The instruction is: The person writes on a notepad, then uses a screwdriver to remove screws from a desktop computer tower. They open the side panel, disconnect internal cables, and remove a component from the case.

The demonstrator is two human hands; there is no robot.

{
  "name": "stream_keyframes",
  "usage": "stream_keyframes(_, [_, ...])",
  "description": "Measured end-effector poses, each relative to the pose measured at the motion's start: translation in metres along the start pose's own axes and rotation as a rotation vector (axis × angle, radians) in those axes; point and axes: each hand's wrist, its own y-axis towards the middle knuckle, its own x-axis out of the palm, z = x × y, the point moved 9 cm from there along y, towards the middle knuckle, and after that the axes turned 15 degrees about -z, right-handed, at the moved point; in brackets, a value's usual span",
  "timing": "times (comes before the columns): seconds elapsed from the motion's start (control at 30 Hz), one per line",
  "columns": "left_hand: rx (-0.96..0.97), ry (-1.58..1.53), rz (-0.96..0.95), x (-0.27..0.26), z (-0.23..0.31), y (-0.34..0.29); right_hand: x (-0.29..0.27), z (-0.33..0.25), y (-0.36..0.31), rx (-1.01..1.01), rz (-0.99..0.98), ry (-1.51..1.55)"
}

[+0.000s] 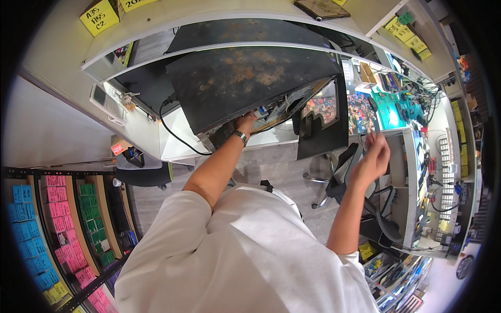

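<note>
A large dark, rust-stained metal computer case (245, 78) lies tilted on the white desk (175, 138), its open underside showing wires and parts. My left hand (245, 123), with a metal watch on the wrist, reaches into the case's lower edge and touches the parts inside; its fingers are partly hidden. My right hand (374, 154) hangs in the air to the right of the case, blurred, fingers loosely curled with nothing seen in it, near a black office chair (347, 172).
A black cable (172, 130) runs from the case across the desk. A black monitor (323, 122) stands right of the case. The workbench (412, 156) at right holds tools, keyboards and a green mat. Shelves of coloured boxes (57, 219) stand at lower left.
</note>
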Motion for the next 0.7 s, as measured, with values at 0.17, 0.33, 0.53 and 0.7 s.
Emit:
stream_keyframes(0.17, [0.004,0.091,-0.010,0.000,0.007,0.001,0.064,-0.057,-0.124,-0.442,-0.353,0.135])
stream_keyframes(0.33, [0.018,0.136,-0.057,0.005,0.013,0.006,0.184,0.026,-0.148,-0.127,-0.658,-0.124])
stream_keyframes(0.53, [-0.062,0.004,0.005,0.003,0.006,0.010,0.272,0.154,-0.107,-0.061,-0.735,-0.420])
stream_keyframes(0.7, [-0.089,-0.087,-0.092,0.001,-0.003,0.020,0.313,0.207,-0.098,0.130,-0.898,-0.494])
